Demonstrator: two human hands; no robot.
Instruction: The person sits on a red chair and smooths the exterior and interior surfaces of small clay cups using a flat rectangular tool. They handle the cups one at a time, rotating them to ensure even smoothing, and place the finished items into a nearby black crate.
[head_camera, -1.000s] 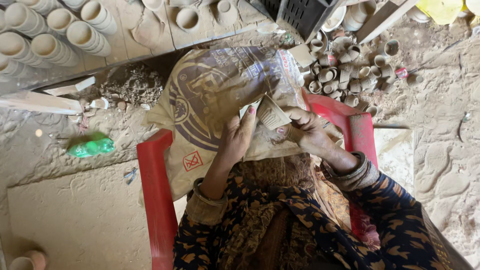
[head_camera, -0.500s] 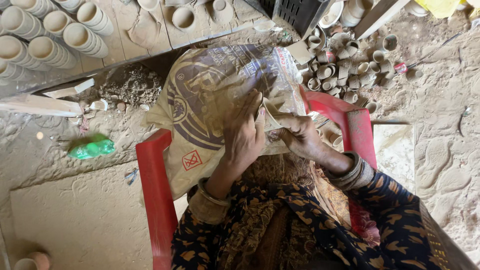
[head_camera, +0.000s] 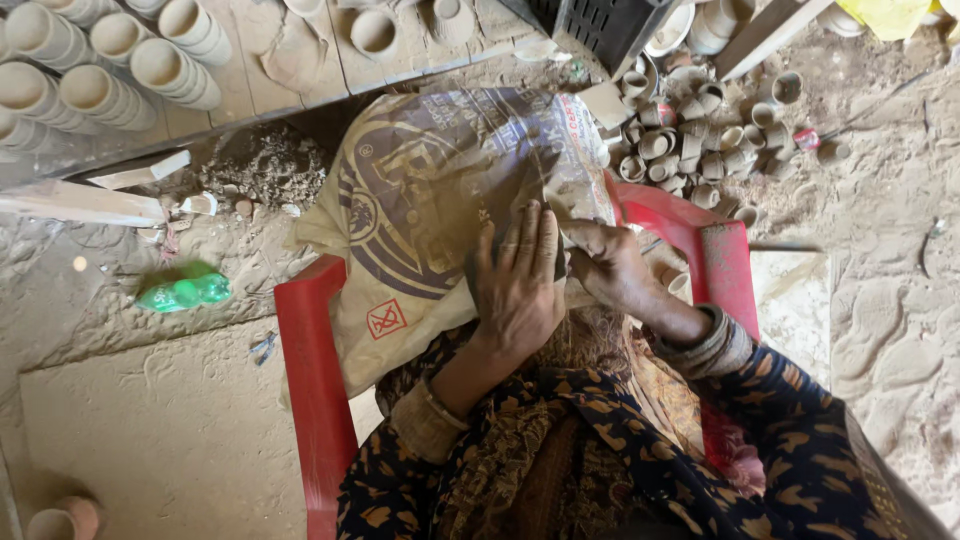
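I sit in a red plastic chair (head_camera: 310, 380) with a printed tan sack (head_camera: 420, 200) spread over my lap. My left hand (head_camera: 520, 285) lies flat with its fingers together, pressed over a small object on the sack. My right hand (head_camera: 612, 268) curls against it from the right, fingers closed around the same object. The object is almost wholly hidden between the hands; earlier frames show it as a small clay cup. Patterned dark sleeves cover both my forearms.
Rows of clay cups (head_camera: 100, 70) lie on wooden boards at the upper left. A heap of small clay cups (head_camera: 700, 140) sits at the upper right beside a black crate (head_camera: 600, 25). A green plastic bottle (head_camera: 185, 292) lies on the dusty ground to the left.
My left hand has slid right and down over the clay cup, which was visible in my right hand a second ago and is now covered. The hands have closed together.
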